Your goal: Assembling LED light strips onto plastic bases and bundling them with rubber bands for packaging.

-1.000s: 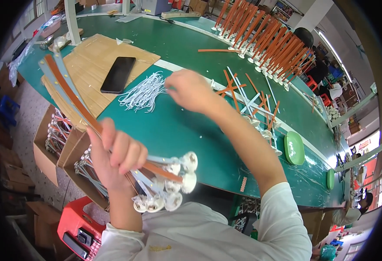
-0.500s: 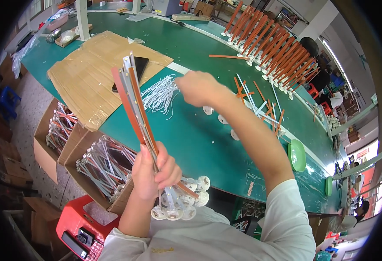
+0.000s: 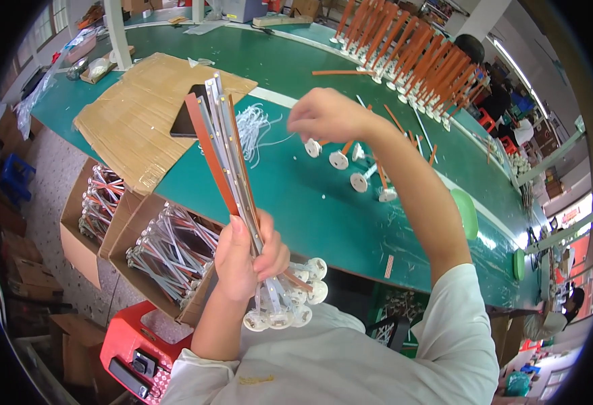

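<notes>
My left hand [image 3: 250, 255] is closed round a bundle of narrow LED strips [image 3: 223, 158], some silver-white with small dots, some orange-brown. Round white bases [image 3: 279, 317] hang in a cluster below that fist. Over the table my right hand [image 3: 320, 116] is closed, fingertips pinched at the end of a thin white tie that trails from the pile of white ties [image 3: 252, 131]. Just beyond and below it lie several loose strips with round white bases [image 3: 339, 160]. My right palm and most of its fingers are hidden.
A flat cardboard sheet [image 3: 131, 115] with a black phone [image 3: 187, 111] covers the table's left part. Two cartons of strips [image 3: 168, 253] stand beside the table, near a red stool [image 3: 117, 331]. Upright orange strips [image 3: 404, 50] line the back; a green bowl [image 3: 465, 212] sits right.
My right hand has drawn back to the right from the pile, with one tie stretching after it. My left hand and its bundle sit slightly further right in view.
</notes>
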Motion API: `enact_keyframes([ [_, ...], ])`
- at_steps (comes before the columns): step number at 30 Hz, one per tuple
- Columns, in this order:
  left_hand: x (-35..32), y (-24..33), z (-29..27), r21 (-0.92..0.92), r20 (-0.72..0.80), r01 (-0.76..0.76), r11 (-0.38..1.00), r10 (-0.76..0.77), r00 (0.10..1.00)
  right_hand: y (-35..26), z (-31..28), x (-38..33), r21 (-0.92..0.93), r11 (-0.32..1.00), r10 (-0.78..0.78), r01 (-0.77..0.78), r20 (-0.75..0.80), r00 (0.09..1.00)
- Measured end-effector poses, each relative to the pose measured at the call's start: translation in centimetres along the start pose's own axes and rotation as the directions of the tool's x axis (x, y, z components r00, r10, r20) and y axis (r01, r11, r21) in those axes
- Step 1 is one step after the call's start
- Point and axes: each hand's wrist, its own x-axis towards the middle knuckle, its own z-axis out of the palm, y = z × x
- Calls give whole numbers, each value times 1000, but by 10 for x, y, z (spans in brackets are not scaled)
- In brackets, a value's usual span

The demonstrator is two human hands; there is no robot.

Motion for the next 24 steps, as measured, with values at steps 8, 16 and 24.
enact_keyframes([
  [8,-9,-26,52,72,150,241,968,-249,957,-28,30,-165,681,732,250,21,-297,922],
  [16,-31,-81,66,239,377,280,930,-355,855,-45,83,-254,734,670,127,113,-263,956],
  [24,-41,-105,81,414,109,309,856,-384,917,-54,127,-285,858,504,380,98,-323,867],
])
